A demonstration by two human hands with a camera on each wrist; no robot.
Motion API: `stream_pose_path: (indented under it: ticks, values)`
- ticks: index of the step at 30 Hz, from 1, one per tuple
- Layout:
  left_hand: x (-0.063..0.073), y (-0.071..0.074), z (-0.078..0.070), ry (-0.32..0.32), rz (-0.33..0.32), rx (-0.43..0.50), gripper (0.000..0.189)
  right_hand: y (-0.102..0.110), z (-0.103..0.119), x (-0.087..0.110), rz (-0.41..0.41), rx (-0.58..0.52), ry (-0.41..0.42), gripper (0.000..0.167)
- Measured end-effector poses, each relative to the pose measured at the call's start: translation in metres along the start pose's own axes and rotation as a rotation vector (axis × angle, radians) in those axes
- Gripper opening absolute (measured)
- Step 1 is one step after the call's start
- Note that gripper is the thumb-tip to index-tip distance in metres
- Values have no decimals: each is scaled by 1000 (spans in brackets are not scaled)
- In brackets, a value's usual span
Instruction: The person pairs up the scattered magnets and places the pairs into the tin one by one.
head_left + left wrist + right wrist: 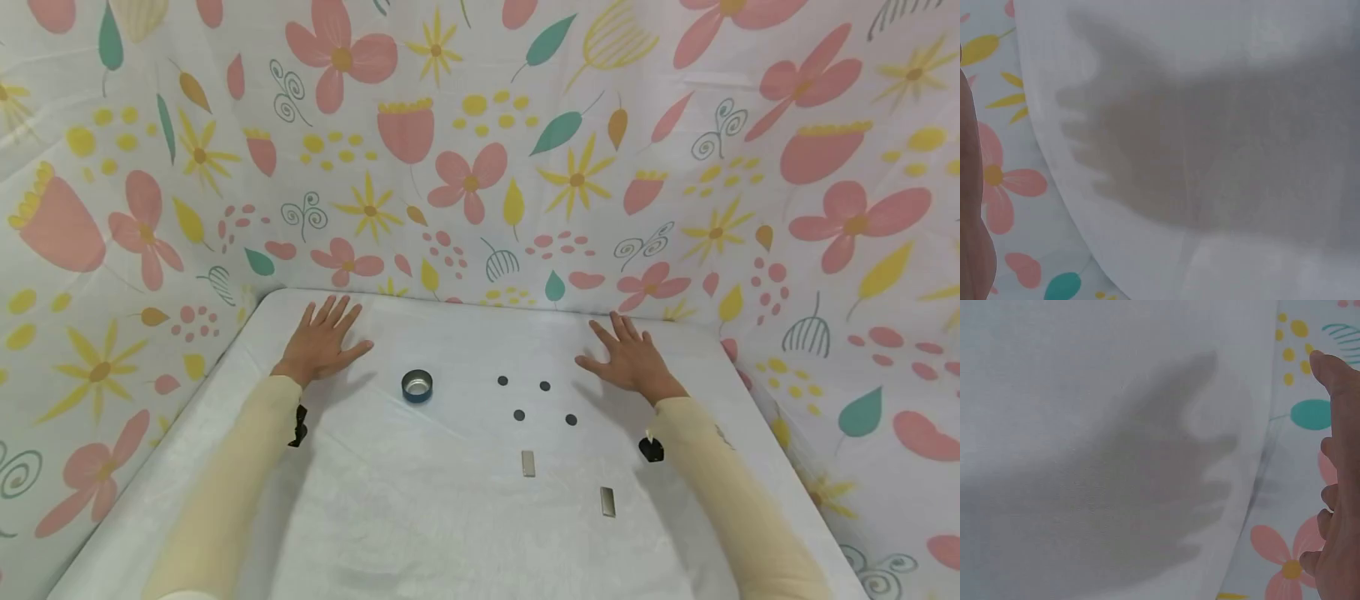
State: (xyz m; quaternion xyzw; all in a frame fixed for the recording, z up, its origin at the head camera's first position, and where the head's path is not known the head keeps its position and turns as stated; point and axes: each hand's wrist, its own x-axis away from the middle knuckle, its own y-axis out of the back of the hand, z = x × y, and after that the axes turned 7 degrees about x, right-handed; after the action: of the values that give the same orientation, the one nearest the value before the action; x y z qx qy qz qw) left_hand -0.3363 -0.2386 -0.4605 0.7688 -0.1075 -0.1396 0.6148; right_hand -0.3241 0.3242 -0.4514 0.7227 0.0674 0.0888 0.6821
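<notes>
In the head view my left hand (pixel 318 343) is held above the table's far left, fingers spread and holding nothing. To its right stands a small round tin (pixel 417 386), dark blue outside, open at the top and silvery inside. My right hand (pixel 627 358) hovers at the far right with its fingers apart, also holding nothing. Several small dark discs (pixel 519 415) lie between the tin and this hand. Nearer to me are two silvery rectangular pieces, one flat piece (pixel 528 463) and another piece (pixel 607 502) to its right. Both wrist views show the hands' shadows on the cloth.
A white cloth covers the table (pixel 420 517), whose far corners are rounded. Flower-patterned curtains (pixel 465 167) stand close along the back and both sides. A dark wrist device (pixel 652 449) shows beneath the right sleeve, and another device (pixel 298 427) beneath the left.
</notes>
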Motion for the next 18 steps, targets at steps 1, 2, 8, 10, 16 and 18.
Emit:
stream_pose_path:
  ticks: [1, 2, 8, 10, 16, 18]
  values:
    - [1, 0, 0, -4, -4, 6, 87, 1, 1, 2, -6, 3, 8, 97]
    - [1, 0, 1, -7, -10, 15, 87, 1, 2, 4, -12, 3, 16, 97]
    - [9, 2, -4, -54, -30, 48, 89, -2, 8, 21, -32, -28, 54, 97]
    - [13, 2, -8, -76, -33, 52, 89, -3, 10, 27, -41, -43, 62, 96]
    - [23, 1, -18, -132, -48, 57, 87, -10, 19, 47, -76, -70, 96, 93]
    - [26, -1, -20, -146, -53, 53, 86, -13, 22, 54, -83, -75, 107, 91]
